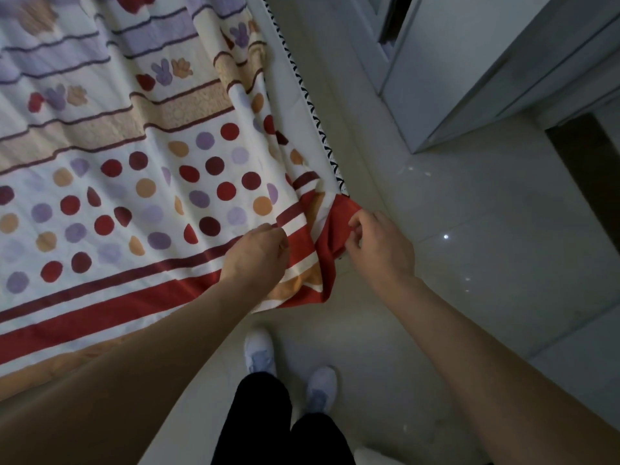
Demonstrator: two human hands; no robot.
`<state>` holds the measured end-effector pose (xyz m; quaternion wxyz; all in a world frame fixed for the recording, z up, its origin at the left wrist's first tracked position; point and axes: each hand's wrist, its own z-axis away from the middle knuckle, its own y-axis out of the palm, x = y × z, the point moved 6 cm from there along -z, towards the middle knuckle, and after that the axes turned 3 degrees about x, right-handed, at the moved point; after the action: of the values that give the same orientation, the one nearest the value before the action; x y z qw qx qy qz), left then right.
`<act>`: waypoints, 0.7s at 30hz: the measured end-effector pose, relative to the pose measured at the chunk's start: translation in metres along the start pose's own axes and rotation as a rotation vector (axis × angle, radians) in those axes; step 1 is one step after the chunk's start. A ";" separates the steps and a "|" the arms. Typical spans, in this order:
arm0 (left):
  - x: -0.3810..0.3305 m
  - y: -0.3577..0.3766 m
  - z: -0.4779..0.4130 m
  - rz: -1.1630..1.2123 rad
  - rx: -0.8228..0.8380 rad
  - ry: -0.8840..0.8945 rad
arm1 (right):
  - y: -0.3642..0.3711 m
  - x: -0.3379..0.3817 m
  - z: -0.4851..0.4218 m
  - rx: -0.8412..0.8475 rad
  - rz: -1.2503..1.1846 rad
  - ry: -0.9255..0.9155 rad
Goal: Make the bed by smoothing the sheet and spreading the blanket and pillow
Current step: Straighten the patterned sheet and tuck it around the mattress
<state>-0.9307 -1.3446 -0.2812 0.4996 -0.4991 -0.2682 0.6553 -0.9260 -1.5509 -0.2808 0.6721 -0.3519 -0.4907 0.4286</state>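
Your left hand [258, 260] grips the corner of the spotted and striped cotton bed sheet [134, 162], which covers the bed across the left and upper part of the view. Your right hand [379, 246], just to the right of it, pinches the sheet's hanging corner fold past the bed's edge. The white mattress border with zigzag trim [312, 105] runs along the sheet's right side, down to that corner. The pale glossy tiled floor [469, 229] lies right and below. On it stand your two white shoes [258, 352], below the hands, and a tall grey cabinet [503, 78] at upper right, well apart from the bed.
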 end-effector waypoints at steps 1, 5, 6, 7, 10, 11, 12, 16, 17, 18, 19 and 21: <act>0.000 -0.004 -0.009 0.014 0.001 0.006 | 0.001 0.002 -0.007 0.009 0.006 0.002; 0.003 -0.020 -0.057 -0.019 -0.009 0.048 | 0.003 0.006 -0.034 0.021 0.026 0.023; 0.002 -0.023 -0.072 -0.032 -0.008 0.067 | 0.004 0.005 -0.040 0.025 0.026 0.041; 0.000 -0.027 -0.089 -0.048 -0.004 0.085 | 0.005 0.004 -0.049 0.032 0.025 0.065; -0.007 -0.036 -0.131 -0.076 0.039 0.118 | 0.013 0.003 -0.068 0.073 0.024 0.106; -0.009 -0.038 -0.145 -0.086 0.062 0.136 | 0.016 0.003 -0.077 0.086 0.021 0.118; -0.011 -0.040 -0.163 -0.109 0.084 0.159 | 0.020 0.002 -0.089 0.096 0.008 0.145; -0.018 -0.040 -0.206 -0.237 0.166 0.265 | 0.032 0.002 -0.110 0.179 -0.017 0.201; -0.020 -0.037 -0.213 -0.285 0.207 0.291 | 0.036 0.001 -0.113 0.198 -0.035 0.208; -0.022 -0.031 -0.221 -0.344 0.254 0.335 | 0.039 -0.001 -0.115 0.209 -0.056 0.224; -0.023 -0.026 -0.226 -0.404 0.293 0.376 | 0.041 -0.004 -0.117 0.216 -0.075 0.238; -0.026 -0.017 -0.233 -0.505 0.345 0.419 | 0.044 -0.010 -0.117 0.209 -0.105 0.265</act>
<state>-0.7094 -1.3964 -0.3398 0.7662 -0.4492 -0.1605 0.4306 -0.8248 -1.5491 -0.3557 0.7853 -0.3072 -0.3682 0.3916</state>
